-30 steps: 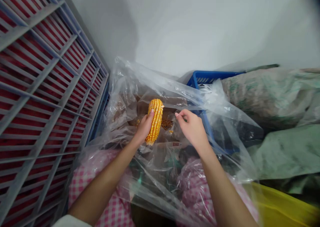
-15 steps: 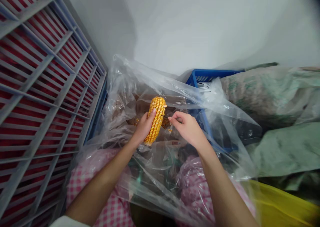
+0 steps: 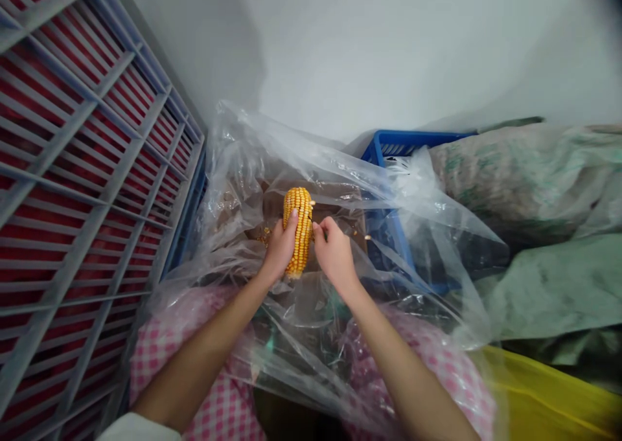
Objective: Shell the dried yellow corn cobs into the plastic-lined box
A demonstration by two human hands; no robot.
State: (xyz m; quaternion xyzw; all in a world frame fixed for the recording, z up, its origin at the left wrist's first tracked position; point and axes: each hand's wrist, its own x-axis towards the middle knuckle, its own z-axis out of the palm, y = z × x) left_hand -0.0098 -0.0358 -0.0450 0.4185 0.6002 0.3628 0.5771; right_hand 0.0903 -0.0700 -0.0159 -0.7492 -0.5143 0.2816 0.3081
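The left hand (image 3: 280, 248) comes in from the lower left, wrist bent, its grip wrapped around a yellow corn cob (image 3: 299, 230), which stands nearly upright over a clear plastic bag (image 3: 233, 182). The right hand (image 3: 333, 256) angles in just beside it, its grip narrow, fingertips (image 3: 317, 228) pressed against the cob's side. Loose kernels (image 3: 264, 236) lie in the bag; a blue crate (image 3: 413, 140) sits beyond.

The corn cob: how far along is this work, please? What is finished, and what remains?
Some kernels are already off: loose kernels lie inside the clear plastic bag. In hand: the left hand grips the corn cob, and the right hand works at its side. Left: the visible cob still carries rows of yellow kernels.
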